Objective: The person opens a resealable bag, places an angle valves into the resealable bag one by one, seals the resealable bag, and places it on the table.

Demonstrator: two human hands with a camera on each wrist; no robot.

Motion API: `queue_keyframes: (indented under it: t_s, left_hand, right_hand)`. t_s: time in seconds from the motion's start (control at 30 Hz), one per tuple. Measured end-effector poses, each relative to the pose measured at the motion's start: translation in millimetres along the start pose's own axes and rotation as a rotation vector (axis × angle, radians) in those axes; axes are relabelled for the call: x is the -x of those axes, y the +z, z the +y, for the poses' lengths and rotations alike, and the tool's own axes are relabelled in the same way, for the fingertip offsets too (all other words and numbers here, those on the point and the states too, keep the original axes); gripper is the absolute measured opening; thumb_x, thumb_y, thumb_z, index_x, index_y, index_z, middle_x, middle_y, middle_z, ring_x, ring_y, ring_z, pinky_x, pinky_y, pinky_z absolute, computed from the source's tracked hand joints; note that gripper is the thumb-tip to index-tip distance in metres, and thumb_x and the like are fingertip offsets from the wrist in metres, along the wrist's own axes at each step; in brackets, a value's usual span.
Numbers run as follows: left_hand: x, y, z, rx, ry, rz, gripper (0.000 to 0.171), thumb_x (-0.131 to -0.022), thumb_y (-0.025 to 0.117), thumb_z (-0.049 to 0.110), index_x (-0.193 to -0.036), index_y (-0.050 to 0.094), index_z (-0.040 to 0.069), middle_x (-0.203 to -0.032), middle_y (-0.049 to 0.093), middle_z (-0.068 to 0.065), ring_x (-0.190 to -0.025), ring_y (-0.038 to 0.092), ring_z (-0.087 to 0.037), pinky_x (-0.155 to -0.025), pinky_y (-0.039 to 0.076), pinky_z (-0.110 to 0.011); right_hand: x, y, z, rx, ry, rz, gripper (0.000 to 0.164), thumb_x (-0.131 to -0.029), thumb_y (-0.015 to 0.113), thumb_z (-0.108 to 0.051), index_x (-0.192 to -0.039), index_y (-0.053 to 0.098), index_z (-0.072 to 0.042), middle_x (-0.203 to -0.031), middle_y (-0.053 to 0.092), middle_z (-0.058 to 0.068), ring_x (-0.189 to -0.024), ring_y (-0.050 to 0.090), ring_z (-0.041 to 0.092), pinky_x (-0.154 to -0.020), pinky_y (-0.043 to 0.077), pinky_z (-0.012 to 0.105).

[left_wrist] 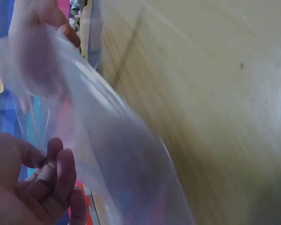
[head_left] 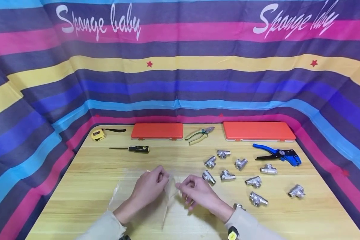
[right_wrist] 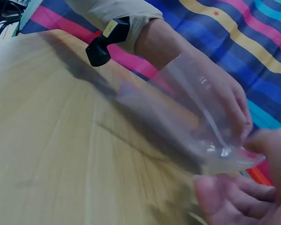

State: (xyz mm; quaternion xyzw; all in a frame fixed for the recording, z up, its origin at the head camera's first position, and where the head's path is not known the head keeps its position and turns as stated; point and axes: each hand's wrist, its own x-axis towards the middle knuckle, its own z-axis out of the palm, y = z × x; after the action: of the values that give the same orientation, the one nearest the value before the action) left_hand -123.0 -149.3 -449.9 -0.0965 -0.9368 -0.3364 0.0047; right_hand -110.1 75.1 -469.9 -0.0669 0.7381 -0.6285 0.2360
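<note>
We're seeing two hands pinching one clear plastic bag (left_wrist: pixel 117 140), lower centre of the head frame.
Left hand (head_left: pixel 148 186) is pinching its edge, fingers curled in; right hand (head_left: pixel 198 191) is pinching it thumb to index, other fingers loosely bent. We're counting ten metal tee fittings (head_left: pixel 227 176) right of centre, one half hidden by the right wrist; farther up are lying two red cases (head_left: pixel 157 131), one pair of pliers (head_left: pixel 204 132), one blue wire stripper (head_left: pixel 282 154), one screwdriver (head_left: pixel 139 149), one tape measure (head_left: pixel 98 134). Right wrist view is showing us cables (right_wrist: pixel 0 21) at upper left and the left cuff's black device (right_wrist: pixel 98 52), which the head view is cropping at its bottom edge. Left wrist view is showing the right hand through the plastic, upper left.
</note>
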Motion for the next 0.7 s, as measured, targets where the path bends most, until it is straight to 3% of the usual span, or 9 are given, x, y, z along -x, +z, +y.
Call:
queue_keyframes:
  t_s: [0.1, 0.23, 0.4, 0.53, 0.6, 0.7]
  left_hand:
    - [0.8, 3.2, 2.2, 0.034, -0.012, -0.007, 0.012, -0.106, 0.064, 0.018, -0.094, 0.068, 0.019, -0.064, 0.056, 0.012, -0.055, 0.046, -0.006, -0.054, 0.038, -0.024]
    - [3.7, 5.1, 3.2, 0.066, -0.034, -0.05, 0.008, -0.108, 0.065, 0.025, -0.103, 0.069, 0.019, -0.064, 0.058, 0.011, -0.055, 0.047, -0.007, -0.054, 0.038, -0.025]
    - [9.7, 3.3, 1.2, 0.101, -0.035, -0.189, 0.017, -0.104, 0.071, 0.036, -0.112, 0.066, 0.021, -0.073, 0.065, 0.012, -0.059, 0.055, -0.006, -0.055, 0.045, -0.025]
    - [11.8, 0.2, -1.8, 0.223, -0.037, -0.303, 0.027, -0.103, 0.071, 0.023, -0.128, 0.066, 0.014, -0.076, 0.069, 0.005, -0.06, 0.058, -0.009, -0.053, 0.047, -0.025]
    - [11.7, -2.7, -4.1, 0.282, -0.057, -0.332, 0.037, -0.102, 0.069, 0.016, -0.138, 0.063, 0.01, -0.075, 0.071, 0.001, -0.058, 0.058, -0.011, -0.049, 0.047, -0.025]
    - [10.9, -10.1, -8.6, 0.314, -0.098, -0.321, 0.048, -0.101, 0.068, 0.011, -0.148, 0.06, 0.008, -0.076, 0.071, -0.001, -0.058, 0.058, -0.013, -0.047, 0.045, -0.024]
  right_hand:
    - [3, 6, 3, 0.008, 0.022, -0.099, 0.041, -0.105, 0.072, -0.041, -0.102, 0.07, -0.001, -0.08, 0.074, 0.01, -0.059, 0.067, 0.015, -0.052, 0.064, 0.032]
    - [4, 9, 7, -0.042, 0.032, -0.174, 0.031, -0.107, 0.068, -0.029, -0.099, 0.073, 0.001, -0.078, 0.075, 0.008, -0.06, 0.067, 0.013, -0.051, 0.062, 0.028]
    - [0, 8, 8, -0.111, 0.032, -0.138, 0.023, -0.108, 0.063, -0.02, -0.107, 0.071, 0.001, -0.089, 0.076, 0.01, -0.063, 0.067, 0.013, -0.053, 0.062, 0.027]
    - [-1, 6, 7, -0.12, 0.038, -0.103, 0.023, -0.107, 0.064, -0.019, -0.108, 0.07, 0.003, -0.089, 0.075, 0.01, -0.063, 0.068, 0.013, -0.053, 0.062, 0.026]
    - [-1, 3, 7, -0.107, 0.047, -0.093, 0.022, -0.106, 0.064, -0.017, -0.106, 0.07, 0.004, -0.086, 0.074, 0.009, -0.063, 0.068, 0.013, -0.053, 0.062, 0.026]
    - [0, -2, 6, -0.076, 0.069, -0.074, 0.02, -0.106, 0.065, -0.016, -0.103, 0.07, 0.004, -0.083, 0.073, 0.01, -0.062, 0.067, 0.013, -0.054, 0.062, 0.026]
